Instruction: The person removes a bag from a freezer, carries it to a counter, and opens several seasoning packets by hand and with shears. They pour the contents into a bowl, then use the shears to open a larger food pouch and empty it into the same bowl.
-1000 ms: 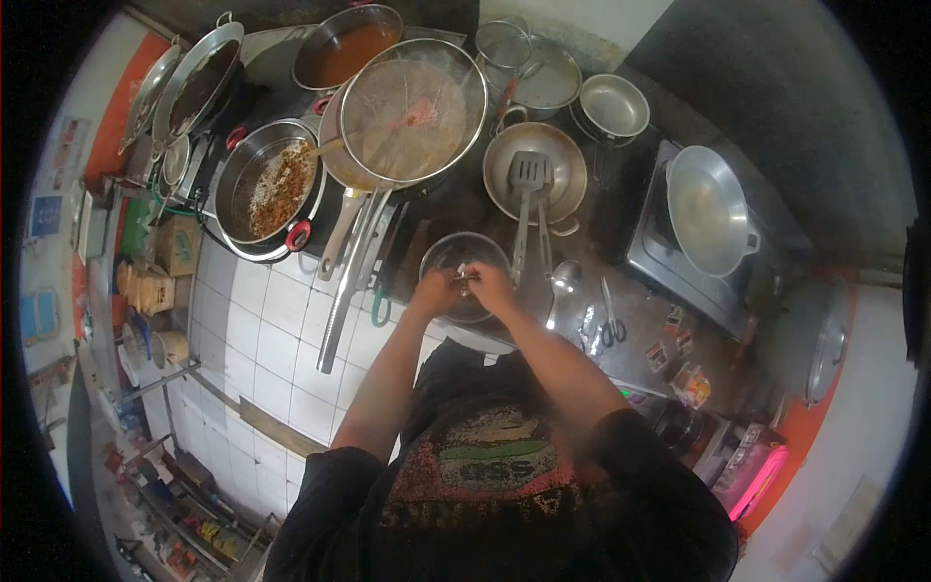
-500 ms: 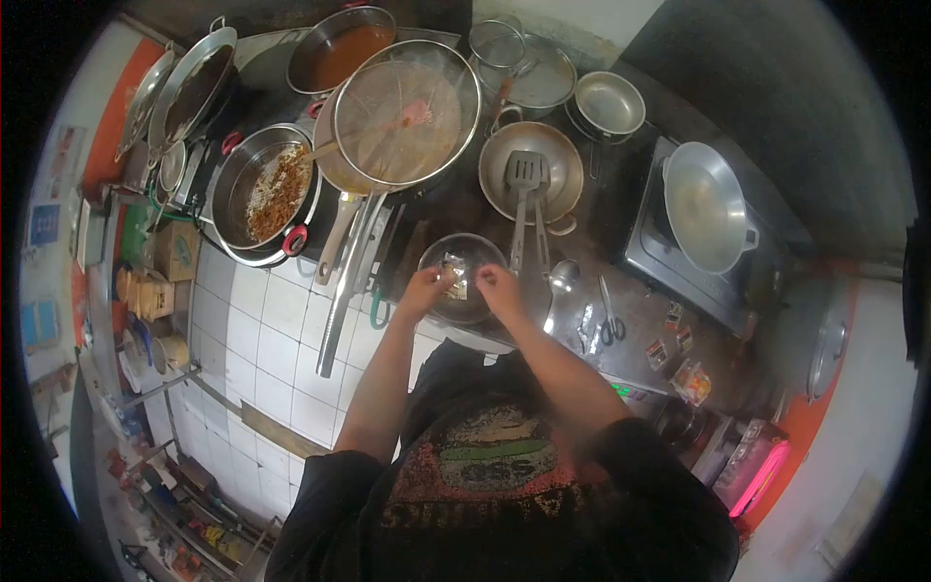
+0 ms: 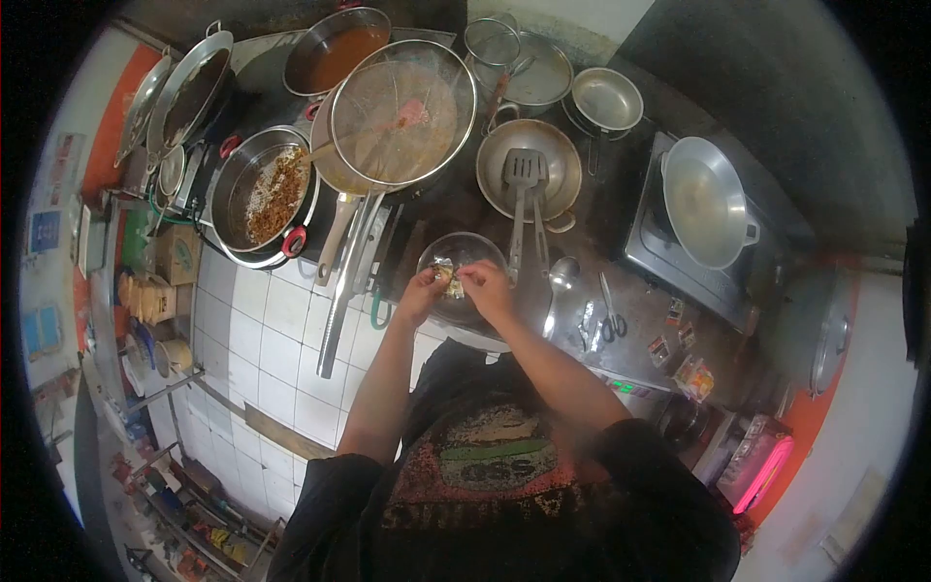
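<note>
Left hand (image 3: 424,291), right hand (image 3: 488,288): both pinch 1 sachet (image 3: 451,279) | above bowl (image 3: 480,247), spatula (image 3: 525,175) at 1 o'clock | hands closed together again, sachet still being worked.

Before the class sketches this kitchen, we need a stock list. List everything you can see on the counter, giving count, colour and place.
bowl: one, clear, under hands
packet: one, silvery, over bowl
strainer: one, steel mesh, behind bowl
pan: one, steel, right of strainer
spatula: one, steel, in pan
pot: one, steel, red handles, left
wok: one, silver, far right
scissors: one, dark handles, right of bowl
left hand: one, pinching packet
right hand: one, pinching packet
</note>
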The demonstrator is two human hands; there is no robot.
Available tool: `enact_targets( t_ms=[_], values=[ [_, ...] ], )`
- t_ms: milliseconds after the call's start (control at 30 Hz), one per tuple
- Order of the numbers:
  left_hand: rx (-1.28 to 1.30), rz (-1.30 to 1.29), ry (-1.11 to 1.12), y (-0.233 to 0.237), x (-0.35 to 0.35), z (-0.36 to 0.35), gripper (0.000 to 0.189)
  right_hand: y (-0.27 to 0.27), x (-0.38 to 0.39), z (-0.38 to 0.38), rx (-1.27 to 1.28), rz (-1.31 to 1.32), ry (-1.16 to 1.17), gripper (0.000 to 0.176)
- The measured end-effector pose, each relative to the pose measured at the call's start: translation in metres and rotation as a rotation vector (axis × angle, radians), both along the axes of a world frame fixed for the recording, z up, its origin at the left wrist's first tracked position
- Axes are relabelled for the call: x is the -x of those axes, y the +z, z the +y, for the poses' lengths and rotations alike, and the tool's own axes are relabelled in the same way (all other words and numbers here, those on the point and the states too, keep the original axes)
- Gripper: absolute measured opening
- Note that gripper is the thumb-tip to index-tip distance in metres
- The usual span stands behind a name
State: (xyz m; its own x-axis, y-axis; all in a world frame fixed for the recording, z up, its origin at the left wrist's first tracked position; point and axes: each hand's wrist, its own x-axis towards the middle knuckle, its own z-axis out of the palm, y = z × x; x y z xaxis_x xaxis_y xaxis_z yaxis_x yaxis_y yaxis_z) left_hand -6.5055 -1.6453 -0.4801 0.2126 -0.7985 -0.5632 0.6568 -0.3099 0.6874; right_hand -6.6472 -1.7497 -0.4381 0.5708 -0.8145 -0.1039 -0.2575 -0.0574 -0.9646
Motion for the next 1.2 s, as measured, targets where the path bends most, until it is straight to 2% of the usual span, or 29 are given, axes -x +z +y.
enact_targets(
  t_ms=[367, 767, 967, 1067, 1200],
  values=[
    [0.036, 0.014, 0.02, 0.004, 0.003, -0.001, 0.021, 0.015, 0.0, 0.003, 0.004, 0.033, -0.009, 0.013],
    [0.016, 0.047, -0.015, 0.002, 0.002, 0.002, 0.019, 0.008, 0.003, 0.002, 0.036, 0.033, 0.013, 0.014],
    [0.029, 0.063, -0.073, 0.0, -0.002, 0.006, 0.018, 0.009, 0.008, -0.006, 0.001, 0.041, 0.117, 0.015],
    [0.025, 0.045, -0.084, 0.001, -0.004, 0.008, 0.019, 0.006, 0.01, -0.009, 0.079, 0.049, 0.201, 0.018],
    [-0.031, -0.06, -0.104, 0.011, -0.004, 0.005, 0.019, -0.008, 0.009, -0.008, 0.077, 0.132, 0.279, 0.024]
  ],
)
